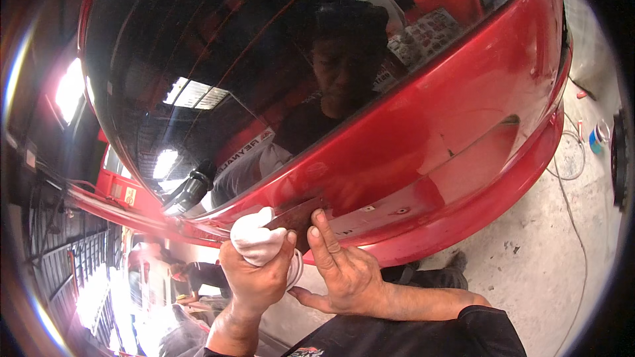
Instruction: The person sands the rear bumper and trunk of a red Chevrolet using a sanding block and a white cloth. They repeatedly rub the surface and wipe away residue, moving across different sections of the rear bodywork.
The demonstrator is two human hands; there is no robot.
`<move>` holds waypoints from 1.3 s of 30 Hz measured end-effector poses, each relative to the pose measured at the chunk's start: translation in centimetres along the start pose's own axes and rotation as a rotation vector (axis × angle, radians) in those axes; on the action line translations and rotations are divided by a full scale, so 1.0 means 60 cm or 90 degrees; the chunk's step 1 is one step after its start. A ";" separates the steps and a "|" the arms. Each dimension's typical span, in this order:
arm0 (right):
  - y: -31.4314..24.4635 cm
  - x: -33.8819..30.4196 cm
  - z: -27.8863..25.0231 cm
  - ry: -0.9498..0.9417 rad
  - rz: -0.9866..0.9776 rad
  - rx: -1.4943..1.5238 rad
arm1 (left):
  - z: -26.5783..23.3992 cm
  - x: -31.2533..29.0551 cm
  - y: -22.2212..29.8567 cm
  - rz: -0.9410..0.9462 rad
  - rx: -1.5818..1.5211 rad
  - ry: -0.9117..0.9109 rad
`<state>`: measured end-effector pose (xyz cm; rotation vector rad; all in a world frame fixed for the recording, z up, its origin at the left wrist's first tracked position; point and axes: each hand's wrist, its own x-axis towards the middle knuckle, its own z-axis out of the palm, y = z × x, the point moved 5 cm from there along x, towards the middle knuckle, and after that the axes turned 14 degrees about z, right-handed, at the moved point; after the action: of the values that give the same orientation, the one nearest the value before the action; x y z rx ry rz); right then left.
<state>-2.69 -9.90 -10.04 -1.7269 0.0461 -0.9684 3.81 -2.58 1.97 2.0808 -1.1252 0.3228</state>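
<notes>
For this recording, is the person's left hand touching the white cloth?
Touching. The head view shows the left hand closed around the white cloth, with the cloth bulging out of its grip.

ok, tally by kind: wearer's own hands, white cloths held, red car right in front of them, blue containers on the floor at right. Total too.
Own hands: 2 (left hand, right hand)
White cloth, in the left hand: 1
Near red car: 1
Blue container: 1
Total: 5
</notes>
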 end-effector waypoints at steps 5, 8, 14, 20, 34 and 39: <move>0.016 -0.004 -0.016 -0.012 -0.016 -0.017 | 0.014 -0.009 -0.012 0.006 0.001 0.022; -0.008 0.007 0.014 0.046 -0.008 0.006 | -0.013 0.021 0.006 -0.003 -0.003 -0.008; 0.004 0.004 0.000 0.040 -0.024 0.010 | -0.002 0.020 0.014 0.046 0.051 -0.069; -0.003 -0.001 0.005 -0.021 0.002 -0.007 | 0.002 0.039 0.037 0.093 0.078 -0.102; -0.003 -0.002 0.013 0.036 -0.012 0.005 | -0.008 0.046 0.036 0.109 0.114 -0.145; 0.003 0.001 0.025 0.060 -0.035 0.006 | -0.023 0.053 0.020 0.100 0.092 -0.200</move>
<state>-1.64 -8.80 -10.24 -1.6805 0.0555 -1.0885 4.85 -4.00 5.20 2.2266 -1.4952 0.1583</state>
